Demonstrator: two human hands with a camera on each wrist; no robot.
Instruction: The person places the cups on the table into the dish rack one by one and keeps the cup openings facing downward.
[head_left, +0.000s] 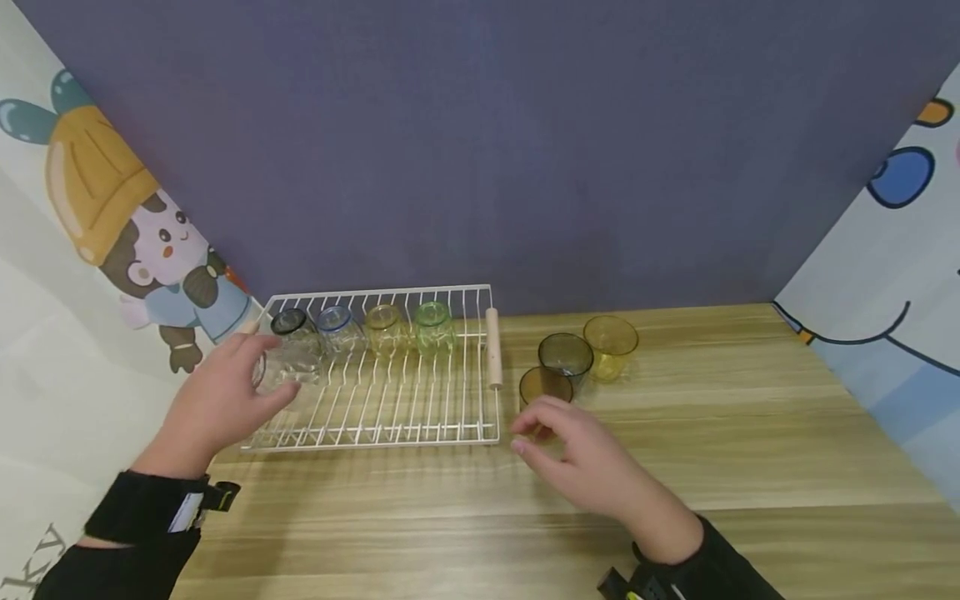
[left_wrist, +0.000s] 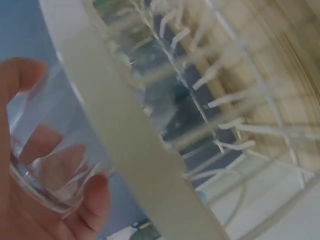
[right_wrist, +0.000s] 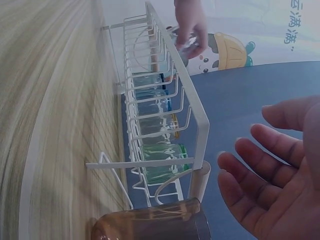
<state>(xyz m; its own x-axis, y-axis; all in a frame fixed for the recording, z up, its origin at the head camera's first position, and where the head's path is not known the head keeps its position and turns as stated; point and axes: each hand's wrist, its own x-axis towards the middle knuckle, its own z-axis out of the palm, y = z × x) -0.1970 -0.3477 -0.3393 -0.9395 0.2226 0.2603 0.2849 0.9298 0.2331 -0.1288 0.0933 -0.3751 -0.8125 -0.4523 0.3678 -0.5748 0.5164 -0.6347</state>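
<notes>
Two sleeves [head_left: 123, 571], perhaps eight glasses [head_left: 435, 330]

Table [head_left: 720, 467] bears a wire rack [head_left: 375, 445]; three glasses [head_left: 566, 357] too.

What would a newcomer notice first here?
Probably the row of small coloured glasses at the back of the white wire rack. Next, the left hand holding a clear glass at the rack's left end. Then three tinted tumblers on the wooden table right of the rack, with the right hand near the front one.
</notes>
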